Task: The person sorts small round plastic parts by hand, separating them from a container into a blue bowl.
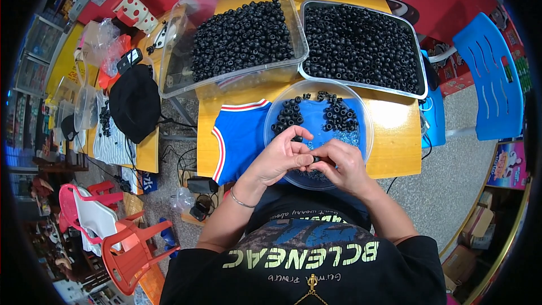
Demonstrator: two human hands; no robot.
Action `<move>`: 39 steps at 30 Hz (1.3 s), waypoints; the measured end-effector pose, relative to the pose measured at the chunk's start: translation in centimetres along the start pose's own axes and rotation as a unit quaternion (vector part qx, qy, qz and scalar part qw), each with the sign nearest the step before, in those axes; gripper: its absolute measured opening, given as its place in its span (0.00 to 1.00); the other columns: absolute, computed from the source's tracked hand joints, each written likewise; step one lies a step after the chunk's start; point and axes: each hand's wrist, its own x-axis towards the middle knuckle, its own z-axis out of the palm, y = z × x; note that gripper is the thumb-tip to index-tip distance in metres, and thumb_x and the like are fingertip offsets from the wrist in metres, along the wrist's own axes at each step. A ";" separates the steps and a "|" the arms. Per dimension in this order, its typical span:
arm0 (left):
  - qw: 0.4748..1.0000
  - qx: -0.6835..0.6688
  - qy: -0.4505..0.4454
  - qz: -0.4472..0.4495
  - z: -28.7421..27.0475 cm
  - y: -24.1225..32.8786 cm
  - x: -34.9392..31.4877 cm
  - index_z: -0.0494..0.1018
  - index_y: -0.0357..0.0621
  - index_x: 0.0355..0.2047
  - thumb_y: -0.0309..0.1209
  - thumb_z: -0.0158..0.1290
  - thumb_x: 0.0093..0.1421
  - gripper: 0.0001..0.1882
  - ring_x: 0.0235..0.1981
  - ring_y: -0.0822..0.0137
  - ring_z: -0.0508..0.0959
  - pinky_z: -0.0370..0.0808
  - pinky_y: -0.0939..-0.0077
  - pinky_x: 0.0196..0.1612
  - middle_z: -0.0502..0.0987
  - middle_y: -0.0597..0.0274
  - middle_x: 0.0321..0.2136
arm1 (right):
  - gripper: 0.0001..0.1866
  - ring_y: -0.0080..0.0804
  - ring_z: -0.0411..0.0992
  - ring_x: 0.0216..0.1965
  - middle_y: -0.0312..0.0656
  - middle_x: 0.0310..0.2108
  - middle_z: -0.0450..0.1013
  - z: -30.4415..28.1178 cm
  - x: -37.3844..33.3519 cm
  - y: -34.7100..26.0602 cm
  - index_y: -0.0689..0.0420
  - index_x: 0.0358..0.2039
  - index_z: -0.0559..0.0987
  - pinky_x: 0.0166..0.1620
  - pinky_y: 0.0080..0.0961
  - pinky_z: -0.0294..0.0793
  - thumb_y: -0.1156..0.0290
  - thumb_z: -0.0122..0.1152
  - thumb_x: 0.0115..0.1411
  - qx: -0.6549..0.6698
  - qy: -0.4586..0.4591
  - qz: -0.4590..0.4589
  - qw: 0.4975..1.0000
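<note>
My left hand [282, 159] and my right hand [342, 164] meet over a round clear plastic tub [369, 127]. Between their fingertips is a small black plastic part [315, 159], pinched from both sides and mostly covered by the fingers. Inside the tub, black ring-shaped parts [340, 115] lie in a heap at the right, with another heap of black parts [289, 114] at the left. Small clear or pale pieces [345, 137] lie lower in the tub, partly hidden behind my hands.
Behind the tub stand a deep clear bin [178, 73] and a metal tray [419, 73], both full of black parts. A blue jersey [240, 144] covers the yellow table beside the tub. At left are a black hat [134, 103] and an orange chair [127, 257]; at right, a blue chair [497, 79].
</note>
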 end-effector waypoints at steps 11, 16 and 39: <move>0.685 0.529 0.325 0.381 0.4 12.6 0.5 0.74 0.38 0.32 0.21 0.57 0.52 0.06 0.31 0.71 0.76 0.73 0.80 0.35 0.75 0.63 0.30 | 0.12 0.30 0.74 0.28 0.42 0.30 0.74 -1.8 1.7 2.1 0.60 0.39 0.78 0.31 0.21 0.73 0.80 0.60 0.53 -0.014 0.120 0.098 0.988; 0.572 0.643 0.245 0.446 2.5 11.1 1.4 0.75 0.39 0.32 0.23 0.57 0.50 0.07 0.35 0.59 0.75 0.73 0.68 0.38 0.75 0.57 0.33 | 0.09 0.37 0.74 0.33 0.40 0.32 0.74 -1.6 2.1 4.2 0.58 0.35 0.78 0.35 0.26 0.74 0.77 0.60 0.51 -0.164 0.055 0.044 0.984; 0.501 0.792 0.139 0.321 -1.0 0.8 10.5 0.72 0.43 0.27 0.27 0.48 0.51 0.04 0.36 0.60 0.73 0.73 0.66 0.36 0.71 0.60 0.30 | 0.05 0.35 0.70 0.30 0.38 0.23 0.69 0.4 1.5 4.7 0.55 0.24 0.73 0.32 0.31 0.72 0.74 0.58 0.45 -0.322 -0.032 0.001 0.946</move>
